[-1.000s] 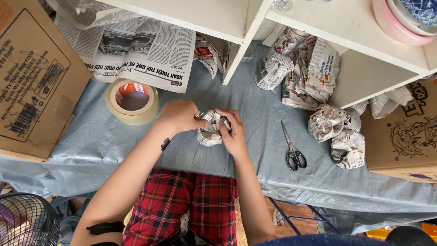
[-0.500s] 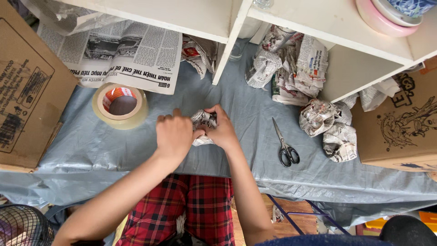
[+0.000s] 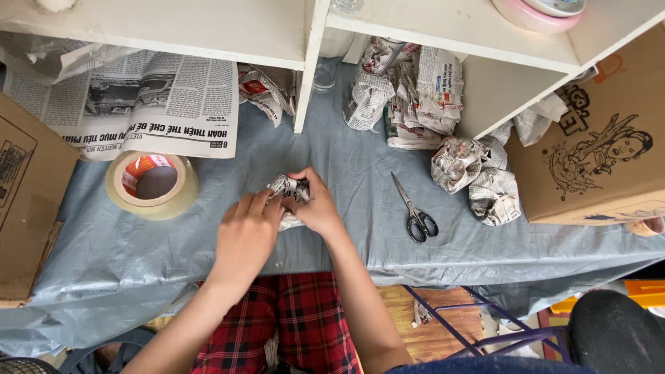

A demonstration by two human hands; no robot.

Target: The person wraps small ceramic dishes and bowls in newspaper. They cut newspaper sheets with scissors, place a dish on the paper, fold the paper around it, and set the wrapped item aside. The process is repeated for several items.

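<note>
A grey-blue plastic sheet [image 3: 388, 228] covers the work surface under a white shelf unit [image 3: 208, 28], and we are looking straight down on it past red plaid trousers [image 3: 298, 325]. At the middle of the sheet both our hands close round a small newspaper-wrapped bundle [image 3: 287, 190]: the left hand [image 3: 246, 235] lies over its near side with fingers curled onto the paper, and the right hand [image 3: 315, 204] pinches its top and far edge, so both are pressed onto the bundle rather than spread. Compared with half a second ago, the hands and bundle sit in much the same spot on the sheet, the left hand now covering more of the paper, while the view itself has drifted a little. To the left lies a roll of clear packing tape [image 3: 151, 184], well apart from the hands, with an open newspaper [image 3: 152, 104] beyond it and a cardboard box [image 3: 28, 201] at the edge. To the right, black-handled scissors [image 3: 414, 208] lie near the right hand, untouched as before. Further right are two wrapped bundles [image 3: 478, 176] beside an illustrated cardboard box [image 3: 596, 152], and more wrapped pieces [image 3: 409, 90] are stacked under the shelf.
</note>
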